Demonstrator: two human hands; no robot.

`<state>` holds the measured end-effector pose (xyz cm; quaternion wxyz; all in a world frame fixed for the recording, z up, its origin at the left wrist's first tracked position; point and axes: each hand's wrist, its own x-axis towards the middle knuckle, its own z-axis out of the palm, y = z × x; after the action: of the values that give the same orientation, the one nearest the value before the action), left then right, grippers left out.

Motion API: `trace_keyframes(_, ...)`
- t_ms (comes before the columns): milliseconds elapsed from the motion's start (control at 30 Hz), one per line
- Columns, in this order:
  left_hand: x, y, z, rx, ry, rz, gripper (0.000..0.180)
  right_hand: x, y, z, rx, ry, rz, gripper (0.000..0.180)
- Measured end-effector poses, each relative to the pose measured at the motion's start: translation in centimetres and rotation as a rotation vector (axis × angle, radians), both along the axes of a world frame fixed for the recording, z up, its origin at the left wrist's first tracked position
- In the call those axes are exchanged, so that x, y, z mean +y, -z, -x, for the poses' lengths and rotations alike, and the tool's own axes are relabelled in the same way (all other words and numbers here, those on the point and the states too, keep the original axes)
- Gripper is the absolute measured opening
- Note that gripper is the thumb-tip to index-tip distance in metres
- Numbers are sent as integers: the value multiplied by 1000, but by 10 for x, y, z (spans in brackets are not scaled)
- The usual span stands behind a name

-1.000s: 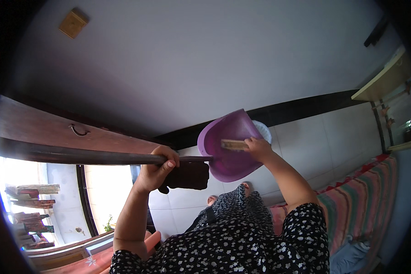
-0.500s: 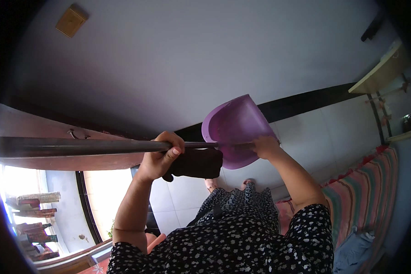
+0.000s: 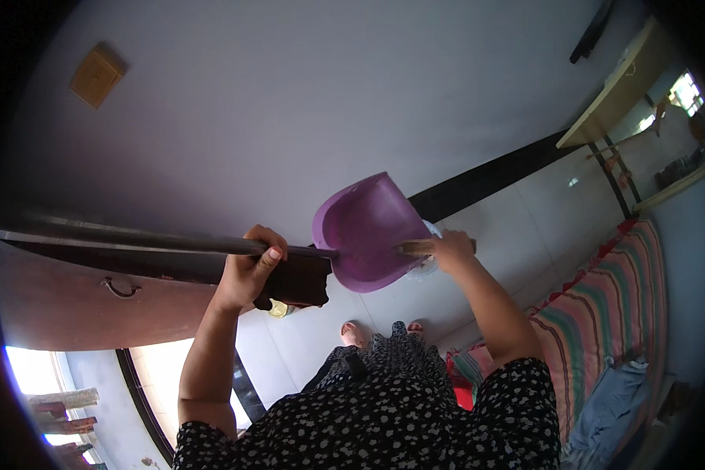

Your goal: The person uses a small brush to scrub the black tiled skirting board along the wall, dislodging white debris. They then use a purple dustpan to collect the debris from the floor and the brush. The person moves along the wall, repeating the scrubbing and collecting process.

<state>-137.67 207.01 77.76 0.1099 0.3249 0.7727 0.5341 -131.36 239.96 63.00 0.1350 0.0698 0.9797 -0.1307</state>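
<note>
My left hand [image 3: 251, 268] is closed round the dark pole of a long-handled dustpan [image 3: 372, 223]. The pole runs off to the left and the purple pan is lifted in front of me, its open side tilted up. Below that same hand hangs a dark brown piece [image 3: 299, 280], cloth-like; whether the fingers also pinch it, I cannot tell. My right hand [image 3: 453, 251] is closed on a short light-brown wooden strip [image 3: 417, 247], whose left end lies over the pan's right side. Its full shape is hidden by the fingers.
A pale wall with a wooden box [image 3: 98, 74] stands ahead. To the left is a reddish-brown cabinet [image 3: 172, 309] with a metal handle. A striped bed cover [image 3: 595, 313] lies at right, a wooden shelf [image 3: 615, 86] beyond. A whitish round thing [image 3: 426, 268] sits behind the pan.
The pan and both hands have shifted left in view, as has the room as my view turned. The wooden strip, blurred before, now shows clearly beside my right hand.
</note>
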Motion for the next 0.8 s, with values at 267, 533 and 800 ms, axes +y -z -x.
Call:
trace_keyframes(267,10,18,24,-19,-151,24,20,1,83,-59,114,216,406,36)
trace_keyframes(533,24,20,32,-55,-91,11,15,37,110,-70,90,290,130,41)
trace_keyframes(800,44,13,8,-42,27,6,18,-1,72,-25,13,-203,145,30)
